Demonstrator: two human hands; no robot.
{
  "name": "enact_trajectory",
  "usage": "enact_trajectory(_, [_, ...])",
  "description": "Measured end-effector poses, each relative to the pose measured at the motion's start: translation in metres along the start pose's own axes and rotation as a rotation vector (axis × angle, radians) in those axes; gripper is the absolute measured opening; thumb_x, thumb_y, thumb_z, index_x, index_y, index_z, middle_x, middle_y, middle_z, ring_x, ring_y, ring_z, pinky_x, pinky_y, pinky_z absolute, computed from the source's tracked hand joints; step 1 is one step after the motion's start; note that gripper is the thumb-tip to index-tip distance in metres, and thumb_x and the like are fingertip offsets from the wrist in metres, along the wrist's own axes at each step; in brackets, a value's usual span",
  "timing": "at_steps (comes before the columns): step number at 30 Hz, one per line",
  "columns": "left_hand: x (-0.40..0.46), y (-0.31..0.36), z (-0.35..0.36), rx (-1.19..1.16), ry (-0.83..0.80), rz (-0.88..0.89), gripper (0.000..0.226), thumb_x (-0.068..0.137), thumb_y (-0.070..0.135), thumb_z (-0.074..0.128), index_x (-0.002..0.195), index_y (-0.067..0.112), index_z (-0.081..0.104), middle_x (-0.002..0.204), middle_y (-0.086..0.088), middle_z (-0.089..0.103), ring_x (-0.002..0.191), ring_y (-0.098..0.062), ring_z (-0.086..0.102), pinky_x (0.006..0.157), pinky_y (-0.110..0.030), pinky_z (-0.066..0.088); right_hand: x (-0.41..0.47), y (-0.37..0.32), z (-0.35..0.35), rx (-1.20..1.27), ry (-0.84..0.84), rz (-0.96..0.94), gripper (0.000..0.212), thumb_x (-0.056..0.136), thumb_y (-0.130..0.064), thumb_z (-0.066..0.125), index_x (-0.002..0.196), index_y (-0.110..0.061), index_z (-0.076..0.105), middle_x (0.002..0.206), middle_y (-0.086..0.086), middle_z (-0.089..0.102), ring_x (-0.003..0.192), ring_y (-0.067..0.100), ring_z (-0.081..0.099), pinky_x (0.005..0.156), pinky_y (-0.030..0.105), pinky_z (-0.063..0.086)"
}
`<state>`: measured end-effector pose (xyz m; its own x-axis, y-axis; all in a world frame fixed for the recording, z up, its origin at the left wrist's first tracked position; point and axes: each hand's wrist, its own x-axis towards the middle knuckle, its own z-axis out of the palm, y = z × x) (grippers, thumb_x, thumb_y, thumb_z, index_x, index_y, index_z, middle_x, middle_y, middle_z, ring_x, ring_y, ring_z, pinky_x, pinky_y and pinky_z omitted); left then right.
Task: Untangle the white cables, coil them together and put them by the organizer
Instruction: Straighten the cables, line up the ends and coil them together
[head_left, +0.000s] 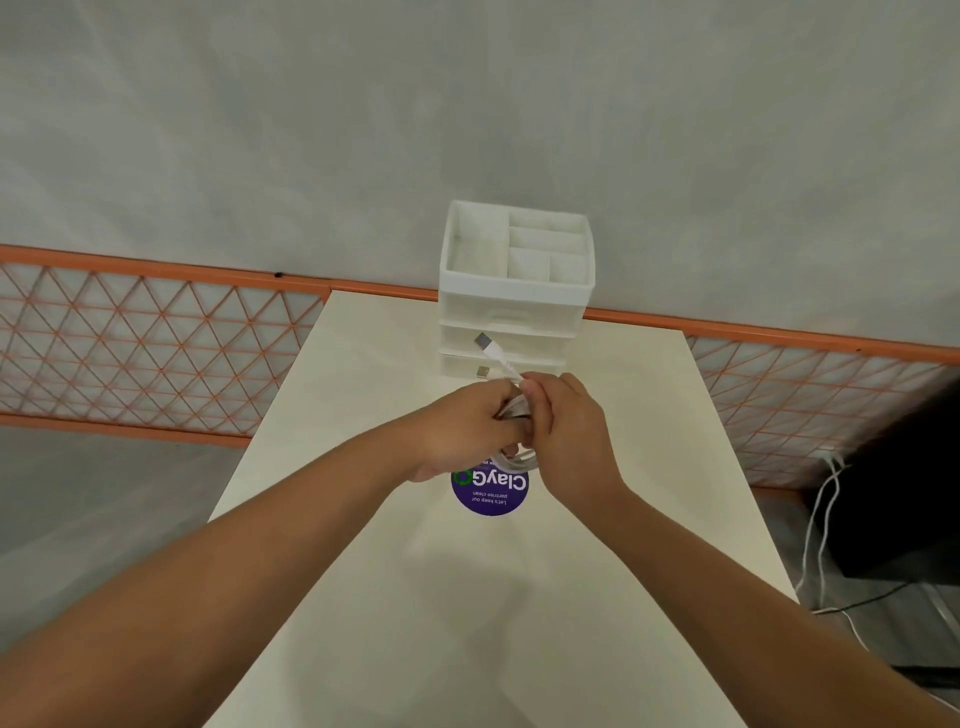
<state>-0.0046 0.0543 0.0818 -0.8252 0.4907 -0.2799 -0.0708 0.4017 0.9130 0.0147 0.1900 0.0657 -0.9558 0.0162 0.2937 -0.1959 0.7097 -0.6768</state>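
both forearms reach in from the near edge; the left hand (465, 428) and right hand (569, 434) meet above the desk (363, 597), each gripping the coiled white cables (514, 410). two plugs stick up toward the white organizer (517, 283) just behind, a purple sticker (491, 493) below.

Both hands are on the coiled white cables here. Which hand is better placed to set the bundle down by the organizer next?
Probably the left hand: it grips the body of the coiled white cables, while the right hand only pinches near the plug ends. The organizer stands just beyond both hands, so reach looks equal.
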Motion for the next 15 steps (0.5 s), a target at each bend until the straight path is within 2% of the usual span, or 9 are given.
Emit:
enact_trajectory(2, [-0.004,-0.001,0.003,0.286,0.241,0.146,0.006,0.091,0.013,0.060,0.096,0.011,0.062,0.085,-0.001,0.066,0.083,-0.024,0.063,0.074,-0.013,0.048,0.002,0.000,-0.002,0.015,0.011,-0.013,0.030,0.102,-0.020,0.038,0.113,-0.012,0.065,0.092,-0.004,0.051,0.071,0.011,0.054,0.076,0.016,0.046])
enact_trajectory(4, [-0.010,-0.002,0.006,0.599,0.461,0.242,0.008,0.087,0.020,0.062,0.094,0.018,0.066,0.083,0.007,0.065,0.077,-0.017,0.062,0.061,-0.017,0.045,0.003,-0.002,-0.004,0.042,-0.009,-0.020,0.030,0.102,-0.021,0.038,0.113,-0.013,0.064,0.094,-0.005,0.052,0.070,0.016,0.057,0.076,0.028,0.051])
enact_trajectory(7, [-0.012,-0.006,0.007,0.818,0.699,0.316,0.010,0.076,0.027,0.068,0.084,0.021,0.066,0.079,0.008,0.066,0.070,-0.014,0.058,0.052,-0.022,0.036,0.005,-0.005,-0.006,0.031,-0.048,0.002,0.031,0.102,-0.025,0.037,0.113,-0.014,0.063,0.094,-0.004,0.053,0.068,0.018,0.060,0.069,0.018,0.048])
enact_trajectory(9, [-0.012,-0.009,0.006,0.874,0.762,0.395,0.015,0.067,0.023,0.075,0.078,0.018,0.066,0.074,0.006,0.065,0.069,-0.019,0.058,0.050,-0.022,0.033,0.008,-0.006,-0.007,0.026,-0.078,0.058,0.031,0.102,-0.027,0.035,0.112,-0.015,0.062,0.094,0.000,0.057,0.069,0.020,0.064,0.057,0.010,0.042])
enact_trajectory(10, [-0.011,-0.012,0.006,0.896,0.784,0.441,0.020,0.064,0.020,0.077,0.079,0.016,0.066,0.077,0.003,0.066,0.072,-0.022,0.058,0.050,-0.024,0.037,0.009,-0.005,-0.008,0.019,-0.094,0.077,0.032,0.102,-0.028,0.035,0.112,-0.015,0.062,0.095,0.001,0.060,0.070,0.019,0.065,0.052,0.008,0.040])
enact_trajectory(11, [-0.011,-0.013,0.005,0.906,0.782,0.467,0.026,0.062,0.019,0.077,0.085,0.015,0.066,0.087,-0.001,0.067,0.079,-0.025,0.058,0.054,-0.028,0.044,0.010,-0.004,-0.008,0.013,-0.109,0.090,0.032,0.102,-0.028,0.035,0.111,-0.016,0.063,0.096,0.002,0.062,0.070,0.016,0.065,0.049,0.009,0.039])
enact_trajectory(13, [-0.010,-0.013,0.000,0.921,0.702,0.493,0.044,0.065,0.020,0.074,0.108,0.012,0.064,0.120,-0.009,0.064,0.106,-0.032,0.055,0.079,-0.038,0.054,0.010,-0.004,-0.010,0.025,-0.137,0.115,0.030,0.102,-0.029,0.036,0.110,-0.016,0.062,0.097,0.001,0.065,0.070,0.011,0.062,0.051,0.011,0.039])
enact_trajectory(14, [-0.010,-0.013,-0.003,0.939,0.645,0.506,0.053,0.069,0.020,0.070,0.120,0.012,0.061,0.135,-0.011,0.058,0.119,-0.033,0.051,0.094,-0.039,0.049,0.010,-0.005,-0.011,0.036,-0.145,0.118,0.029,0.101,-0.028,0.036,0.109,-0.016,0.062,0.097,0.000,0.065,0.071,0.009,0.060,0.053,0.011,0.038])
enact_trajectory(15, [-0.010,-0.013,-0.004,0.963,0.587,0.511,0.058,0.071,0.020,0.067,0.128,0.011,0.058,0.140,-0.011,0.055,0.126,-0.033,0.050,0.100,-0.038,0.045,0.010,-0.004,-0.011,0.040,-0.150,0.114,0.029,0.102,-0.027,0.036,0.107,-0.016,0.062,0.096,-0.001,0.065,0.073,0.009,0.059,0.055,0.011,0.037])
